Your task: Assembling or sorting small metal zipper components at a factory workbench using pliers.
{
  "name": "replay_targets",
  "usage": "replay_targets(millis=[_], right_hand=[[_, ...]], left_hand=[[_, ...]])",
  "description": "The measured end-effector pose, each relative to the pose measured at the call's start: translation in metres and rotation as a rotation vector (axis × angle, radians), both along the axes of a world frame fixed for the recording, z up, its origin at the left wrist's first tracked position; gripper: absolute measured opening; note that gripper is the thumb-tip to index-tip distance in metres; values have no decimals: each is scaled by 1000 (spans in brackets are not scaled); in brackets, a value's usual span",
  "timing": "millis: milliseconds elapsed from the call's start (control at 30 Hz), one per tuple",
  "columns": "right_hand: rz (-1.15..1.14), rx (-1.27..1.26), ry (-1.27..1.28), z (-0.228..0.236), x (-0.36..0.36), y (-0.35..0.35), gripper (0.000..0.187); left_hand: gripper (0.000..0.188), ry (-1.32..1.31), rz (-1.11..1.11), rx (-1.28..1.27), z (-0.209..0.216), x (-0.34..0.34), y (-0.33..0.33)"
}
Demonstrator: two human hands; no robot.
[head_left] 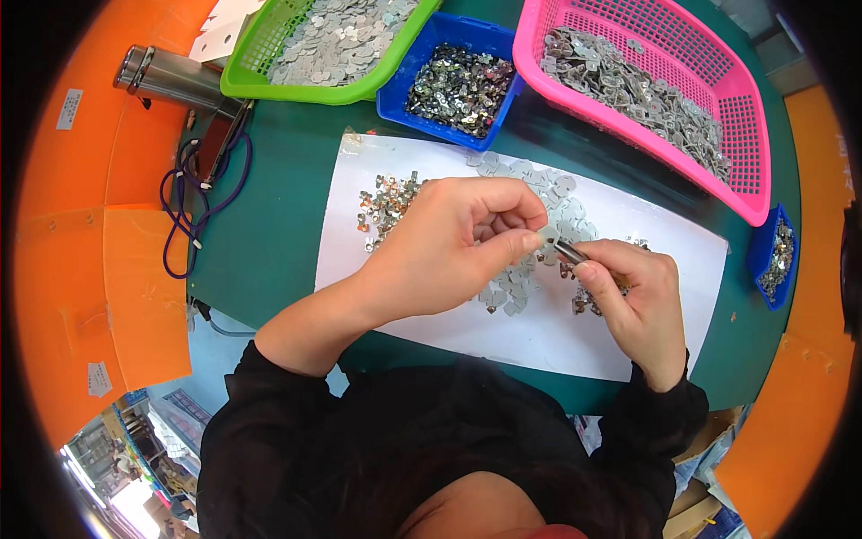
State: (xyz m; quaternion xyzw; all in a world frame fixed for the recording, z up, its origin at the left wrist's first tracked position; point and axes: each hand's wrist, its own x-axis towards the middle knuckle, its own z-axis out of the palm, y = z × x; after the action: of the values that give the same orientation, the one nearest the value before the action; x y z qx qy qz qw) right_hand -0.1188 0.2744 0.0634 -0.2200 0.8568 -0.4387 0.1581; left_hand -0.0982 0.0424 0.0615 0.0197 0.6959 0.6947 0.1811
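My left hand (pixel 453 238) pinches a small flat pale metal piece (pixel 546 234) between thumb and forefinger, above the middle of a white sheet (pixel 440 340). In the closed fingers of my right hand (pixel 642 301) is a slim dark metal tool (pixel 570 252), its tip meeting the piece; its exact kind is hard to make out. Beneath and beyond both hands spreads a loose pile of flat metal pieces (pixel 572 214). Small shiny metal fittings (pixel 382 202) lie to the left, partly covered by my left hand. More small fittings (pixel 584 301) sit beside my right hand.
Along the far side stand a green basket (pixel 359 92), a blue bin (pixel 431 128) and a pink basket (pixel 620 135), all holding metal parts. A small blue bin (pixel 774 256) is at the right edge. A steel cylinder (pixel 180 79) and purple cord (pixel 241 171) lie left on the green table (pixel 278 180).
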Motion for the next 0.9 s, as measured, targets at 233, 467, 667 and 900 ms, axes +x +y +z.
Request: replay_targets(millis=[233, 467, 667, 900], right_hand=[[18, -3, -54, -2, -1, 0, 20], [36, -18, -104, -9, -3, 3, 24], [52, -50, -187, -10, -4, 3, 31], [63, -20, -121, -11, -3, 0, 28]], left_hand=[[16, 0, -23, -12, -1, 0, -1], [17, -7, -33, 17, -3, 0, -2], [16, 0, -39, -2, -2, 0, -3], [16, -1, -46, -44, -2, 0, -4]])
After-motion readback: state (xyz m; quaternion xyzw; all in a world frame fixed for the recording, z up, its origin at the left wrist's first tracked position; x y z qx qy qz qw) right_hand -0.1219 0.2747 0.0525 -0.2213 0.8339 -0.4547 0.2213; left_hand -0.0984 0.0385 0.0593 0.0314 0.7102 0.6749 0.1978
